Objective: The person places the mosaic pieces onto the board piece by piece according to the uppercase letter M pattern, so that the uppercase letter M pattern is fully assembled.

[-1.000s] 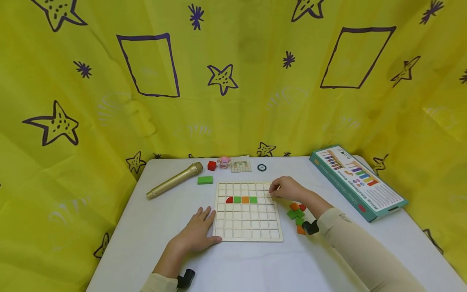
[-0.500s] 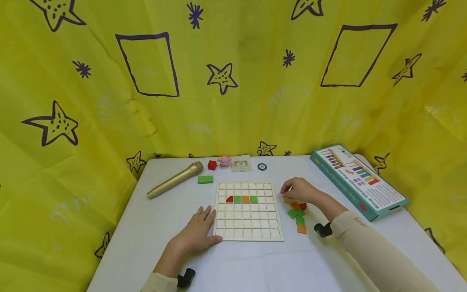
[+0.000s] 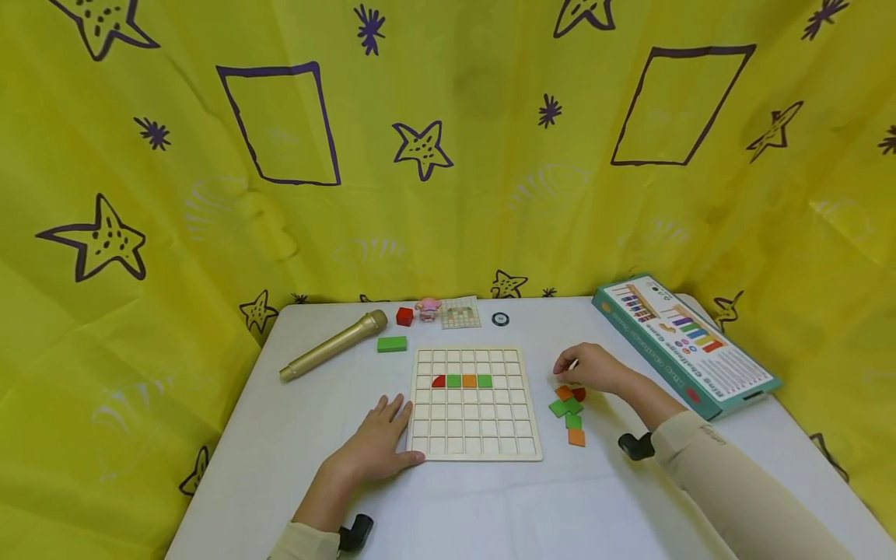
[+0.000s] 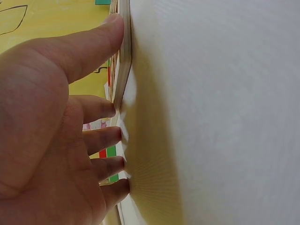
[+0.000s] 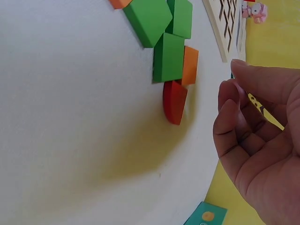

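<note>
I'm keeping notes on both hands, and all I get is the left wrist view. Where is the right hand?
Observer: The right hand is off to the right of the board, close to the loose pieces.
Operator: My view doesn't show those. What colours are they?
Observer: Three green, two orange and one red are visible.
Operator: And what is already set in the board?
Observer: A row of four pieces: red, green, orange, green, from left to right.
</note>
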The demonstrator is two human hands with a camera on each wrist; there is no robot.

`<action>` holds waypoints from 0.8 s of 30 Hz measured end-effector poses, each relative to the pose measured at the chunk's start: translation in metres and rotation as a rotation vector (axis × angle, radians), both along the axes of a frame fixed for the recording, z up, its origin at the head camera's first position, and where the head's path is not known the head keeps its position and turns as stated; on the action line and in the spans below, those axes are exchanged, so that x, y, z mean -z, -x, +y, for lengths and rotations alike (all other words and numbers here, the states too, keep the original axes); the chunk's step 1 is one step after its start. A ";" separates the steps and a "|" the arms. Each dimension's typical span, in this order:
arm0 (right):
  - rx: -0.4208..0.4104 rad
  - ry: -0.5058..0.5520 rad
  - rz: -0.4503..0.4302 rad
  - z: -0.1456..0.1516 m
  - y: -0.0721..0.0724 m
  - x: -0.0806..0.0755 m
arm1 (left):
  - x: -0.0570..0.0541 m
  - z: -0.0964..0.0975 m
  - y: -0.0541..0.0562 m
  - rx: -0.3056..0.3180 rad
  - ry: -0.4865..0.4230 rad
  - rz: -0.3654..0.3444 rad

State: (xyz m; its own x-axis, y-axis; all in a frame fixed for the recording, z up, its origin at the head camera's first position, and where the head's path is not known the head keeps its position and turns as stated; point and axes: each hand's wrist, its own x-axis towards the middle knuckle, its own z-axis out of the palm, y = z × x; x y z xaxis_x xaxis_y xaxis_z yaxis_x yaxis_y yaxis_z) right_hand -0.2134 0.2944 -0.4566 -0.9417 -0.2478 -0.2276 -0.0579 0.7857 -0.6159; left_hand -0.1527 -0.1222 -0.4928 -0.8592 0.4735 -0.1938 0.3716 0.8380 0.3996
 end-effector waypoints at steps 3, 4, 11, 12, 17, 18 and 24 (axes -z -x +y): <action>0.012 0.006 -0.008 0.005 -0.003 0.001 | -0.001 0.000 0.000 0.000 -0.001 -0.001; 0.013 0.006 -0.006 0.007 -0.003 0.002 | -0.001 0.000 0.000 0.000 -0.005 0.001; 0.011 0.016 -0.014 0.019 -0.009 0.007 | -0.002 0.000 -0.001 0.001 -0.012 0.005; 0.015 0.020 -0.025 0.020 -0.010 0.008 | -0.001 0.000 -0.001 -0.001 -0.008 0.005; -0.002 0.029 -0.055 0.026 -0.016 0.008 | 0.000 0.000 0.000 -0.005 -0.006 0.003; -0.006 0.030 -0.058 0.026 -0.018 0.008 | 0.000 0.000 0.000 -0.005 -0.008 0.002; -0.011 0.038 -0.078 0.032 -0.019 0.013 | 0.000 0.001 0.000 -0.009 -0.008 0.000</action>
State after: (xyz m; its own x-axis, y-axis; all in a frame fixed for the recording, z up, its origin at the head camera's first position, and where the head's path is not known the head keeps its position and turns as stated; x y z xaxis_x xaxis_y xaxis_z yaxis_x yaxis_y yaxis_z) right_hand -0.1945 0.3268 -0.4698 -0.9186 -0.2676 -0.2907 -0.0167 0.7613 -0.6482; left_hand -0.1523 -0.1213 -0.4933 -0.8633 0.4674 -0.1903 0.3642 0.8381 0.4062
